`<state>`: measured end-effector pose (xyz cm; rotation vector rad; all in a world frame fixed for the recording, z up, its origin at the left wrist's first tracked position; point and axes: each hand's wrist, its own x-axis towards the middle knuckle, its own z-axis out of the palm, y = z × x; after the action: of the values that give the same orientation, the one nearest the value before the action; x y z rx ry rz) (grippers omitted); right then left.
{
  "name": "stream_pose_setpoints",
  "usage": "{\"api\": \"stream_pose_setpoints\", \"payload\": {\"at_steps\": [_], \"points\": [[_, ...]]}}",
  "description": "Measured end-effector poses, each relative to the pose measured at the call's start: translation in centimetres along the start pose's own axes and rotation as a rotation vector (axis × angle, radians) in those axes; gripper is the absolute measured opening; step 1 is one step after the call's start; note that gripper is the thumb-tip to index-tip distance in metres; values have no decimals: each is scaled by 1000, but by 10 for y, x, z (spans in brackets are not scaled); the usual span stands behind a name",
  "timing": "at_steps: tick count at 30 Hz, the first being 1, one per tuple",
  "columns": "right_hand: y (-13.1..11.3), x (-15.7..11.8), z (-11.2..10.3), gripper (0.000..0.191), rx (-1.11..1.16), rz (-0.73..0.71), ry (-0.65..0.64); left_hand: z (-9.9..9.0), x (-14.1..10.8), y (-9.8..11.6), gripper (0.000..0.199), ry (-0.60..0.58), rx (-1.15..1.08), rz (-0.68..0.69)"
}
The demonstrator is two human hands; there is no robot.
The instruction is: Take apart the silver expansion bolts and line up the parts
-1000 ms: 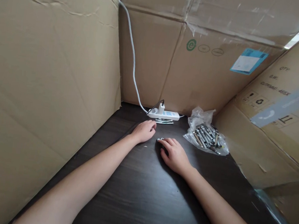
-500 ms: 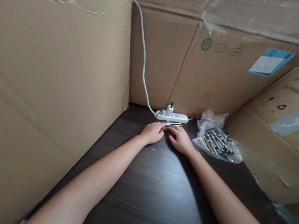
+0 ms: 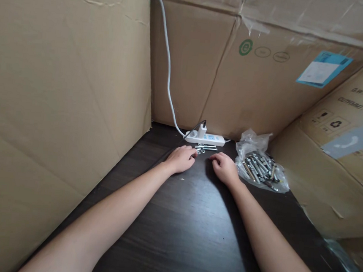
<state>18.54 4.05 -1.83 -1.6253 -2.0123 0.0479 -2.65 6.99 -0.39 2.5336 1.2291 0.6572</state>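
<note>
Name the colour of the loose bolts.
The loose bolts are silvery, clearest in the head view.

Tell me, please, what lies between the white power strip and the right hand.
Metal bolts, with small rings beside them, lie between the power strip and the right hand, in the head view.

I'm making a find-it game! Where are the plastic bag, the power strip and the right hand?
Plastic bag (image 3: 253,141): head view, on its crumpled clear top.
Power strip (image 3: 207,141): head view, on its white body.
Right hand (image 3: 225,168): head view, on the back of the hand.
</note>
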Motion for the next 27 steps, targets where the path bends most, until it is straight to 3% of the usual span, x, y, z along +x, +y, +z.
{"api": "stream_pose_setpoints", "payload": {"at_steps": [5,11,19,27], "points": [[1,3,3,32,-10,-63,-18,4,0,-3,36,-13,79,14],[2,5,5,33,12,-92,-30,4,1,-2,33,14,143,-11],[11,7,5,29,-5,40,89,3,2,-2,28,24,106,-10],[10,7,7,31,-10,17,34,-1,1,2,27,13,48,-9]]}}
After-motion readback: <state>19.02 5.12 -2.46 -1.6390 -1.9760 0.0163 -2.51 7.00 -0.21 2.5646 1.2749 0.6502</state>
